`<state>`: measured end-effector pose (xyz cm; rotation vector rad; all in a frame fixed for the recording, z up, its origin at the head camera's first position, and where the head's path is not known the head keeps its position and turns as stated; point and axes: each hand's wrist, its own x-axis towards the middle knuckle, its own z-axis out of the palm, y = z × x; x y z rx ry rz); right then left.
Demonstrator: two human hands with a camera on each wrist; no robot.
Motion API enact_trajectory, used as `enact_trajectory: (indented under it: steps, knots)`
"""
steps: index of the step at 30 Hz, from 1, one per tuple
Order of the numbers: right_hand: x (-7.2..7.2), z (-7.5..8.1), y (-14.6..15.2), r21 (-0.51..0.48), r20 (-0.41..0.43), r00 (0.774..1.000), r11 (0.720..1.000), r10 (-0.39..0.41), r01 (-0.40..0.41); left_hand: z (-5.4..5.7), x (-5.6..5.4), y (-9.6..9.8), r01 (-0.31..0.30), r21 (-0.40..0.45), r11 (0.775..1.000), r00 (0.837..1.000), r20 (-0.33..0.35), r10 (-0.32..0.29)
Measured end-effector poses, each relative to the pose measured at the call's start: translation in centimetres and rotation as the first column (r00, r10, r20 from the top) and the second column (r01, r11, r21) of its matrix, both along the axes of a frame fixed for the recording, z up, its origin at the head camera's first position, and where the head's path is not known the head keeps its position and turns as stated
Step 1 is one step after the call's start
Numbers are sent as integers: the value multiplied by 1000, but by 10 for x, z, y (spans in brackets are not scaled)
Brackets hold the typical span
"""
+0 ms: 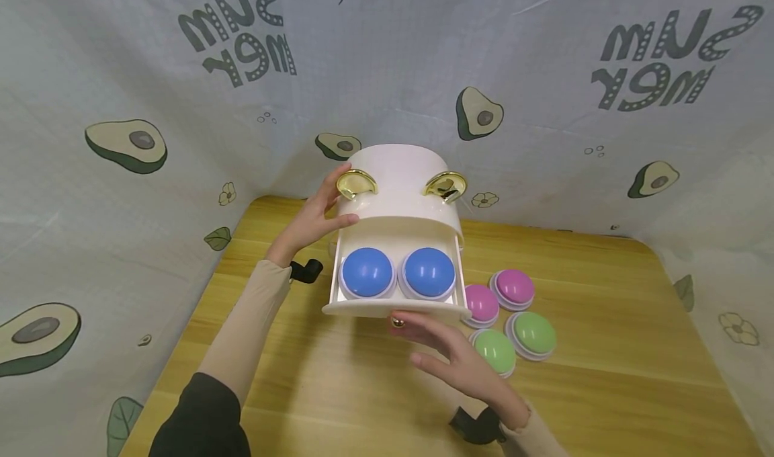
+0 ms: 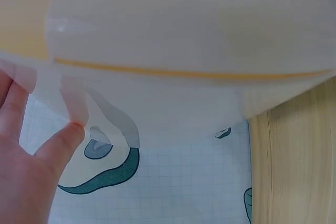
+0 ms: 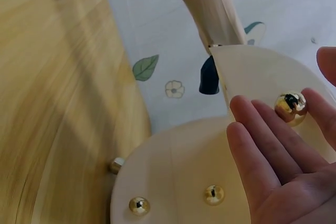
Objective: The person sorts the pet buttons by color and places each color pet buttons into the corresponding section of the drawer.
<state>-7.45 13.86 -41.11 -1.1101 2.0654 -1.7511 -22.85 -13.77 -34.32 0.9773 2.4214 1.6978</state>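
- A long, close-fitting beige sleeve (image 1: 248, 326) is worn on the left.
- Its upper end is covered by a black outer sleeve (image 1: 202, 420).
- A matching beige cuff (image 1: 535, 440) is worn on the right.
- A small curved black fitting (image 1: 309, 271) is mounted near the bare left hand (image 1: 310, 223).
- A notched black fitting (image 1: 478, 428) is mounted near the bare right hand (image 1: 462, 361).

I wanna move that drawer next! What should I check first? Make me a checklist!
1. Left hand on the white box: ok, it holds the side.
2. Right hand at the gold knob: ok, fingers right there.
3. Thumb on the knob too: not ok, it's away from it.
4. Both blue buttons inside the drawer: ok, side by side.
5. Nearest pink button not touching the drawer: cannot tell, they overlap in the head view.
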Motion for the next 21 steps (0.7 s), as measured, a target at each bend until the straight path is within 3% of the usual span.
enact_trajectory:
  steps: [13, 21]
  knots:
    - [-13, 7, -9, -78, -11, 1000, 997, -10, 9, -1, 0, 0, -6, -16, 1000, 1000, 29, 7]
    - [-26, 10, -10, -95, 70, 997, 994, -38, 44, 0, 0, -1, -11, -29, 1000, 1000, 28, 12]
